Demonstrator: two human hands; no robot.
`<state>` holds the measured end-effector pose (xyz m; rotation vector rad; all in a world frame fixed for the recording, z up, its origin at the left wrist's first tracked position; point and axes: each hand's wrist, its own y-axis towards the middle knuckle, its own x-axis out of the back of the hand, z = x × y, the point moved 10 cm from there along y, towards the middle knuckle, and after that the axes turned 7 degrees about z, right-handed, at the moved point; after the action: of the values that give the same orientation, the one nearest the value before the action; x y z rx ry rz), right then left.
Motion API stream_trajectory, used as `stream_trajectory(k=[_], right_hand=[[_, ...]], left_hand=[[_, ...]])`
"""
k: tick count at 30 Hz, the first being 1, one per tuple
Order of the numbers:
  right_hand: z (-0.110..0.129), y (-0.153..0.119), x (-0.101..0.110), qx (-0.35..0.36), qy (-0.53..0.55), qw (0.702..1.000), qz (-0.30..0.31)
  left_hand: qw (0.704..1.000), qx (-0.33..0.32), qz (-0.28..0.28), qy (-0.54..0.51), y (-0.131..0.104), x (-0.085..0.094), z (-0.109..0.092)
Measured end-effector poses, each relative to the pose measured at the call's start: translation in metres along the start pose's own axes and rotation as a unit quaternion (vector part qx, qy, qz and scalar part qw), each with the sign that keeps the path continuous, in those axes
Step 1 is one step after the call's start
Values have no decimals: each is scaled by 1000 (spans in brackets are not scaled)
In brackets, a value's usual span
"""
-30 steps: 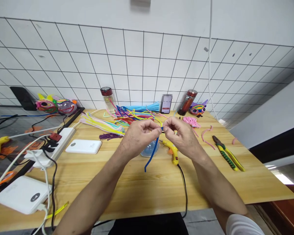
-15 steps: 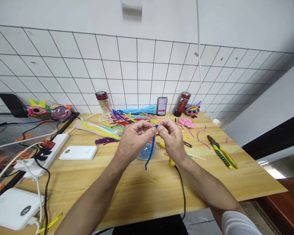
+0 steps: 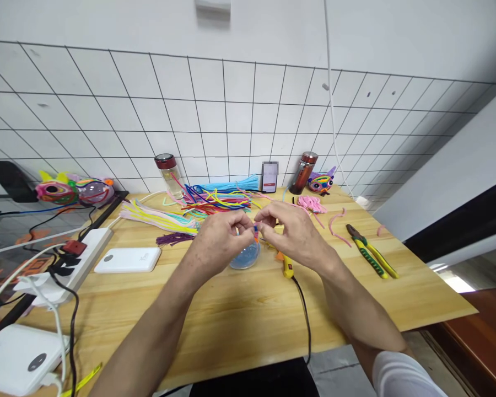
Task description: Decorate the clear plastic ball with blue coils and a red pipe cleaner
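**Dangling blue tail has gone from under the fingertips**

So the long end of the blue fuzzy stem (image 3: 255, 229) hung well below the hands half a second back; now just a short bit shows, and the right fingers have opened out a little. Left hand (image 3: 221, 242) looks to have it pinched between thumb and finger. Right hand (image 3: 295, 234) has its fingertips right beside it, but I can't tell if they're gripping. Stem sits between both hands, above the clear bluish plastic dome (image 3: 245, 258).

Tips for fiddly bends, imo: pinch right next to the bend, let the left hand anchor while the right guides the free end, and go in small, snug moves. Yank it and the fuzz may slip or the wire kink. Keep knuckles off the glue gun (image 3: 288, 267) too, it could be hot.

Brands? None I can read. Phone (image 3: 269, 177) shows a screen with a red button, text too tiny. Faint marks on the slim white power bank (image 3: 128, 259) and the dark oval display on the bigger one (image 3: 20, 355) are illegible.
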<state>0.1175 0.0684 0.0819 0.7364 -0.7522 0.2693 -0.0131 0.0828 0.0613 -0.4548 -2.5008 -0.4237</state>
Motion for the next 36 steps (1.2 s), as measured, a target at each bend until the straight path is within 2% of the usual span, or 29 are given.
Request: stream_trajectory(k=[6, 12, 16, 22, 27, 32, 36], right_hand=[[4, -5, -17, 2, -117, 991, 64], [0, -5, -17, -15, -121, 989, 79], [0, -3, -9, -27, -77, 995, 50], [0, -2, -1, -26, 23, 999, -5], [-4, 0, 3, -34, 67, 995, -67], [-16, 0, 3, -87, 168, 977, -93], [-24, -1, -5, -122, 251, 955, -103]], left_hand=[[993, -14, 16, 117, -2, -10, -8], [992, -2, 20, 124, -2, -11, -7], [998, -2, 9, 58, -2, -5, -7], [996, 26, 7, -88, 0, -3, 5], [980, 17, -48, -193, 0, 1, 5], [970, 11, -93, -226, -3, 2, 5], [967, 3, -110, -230, -5, -1, 4]])
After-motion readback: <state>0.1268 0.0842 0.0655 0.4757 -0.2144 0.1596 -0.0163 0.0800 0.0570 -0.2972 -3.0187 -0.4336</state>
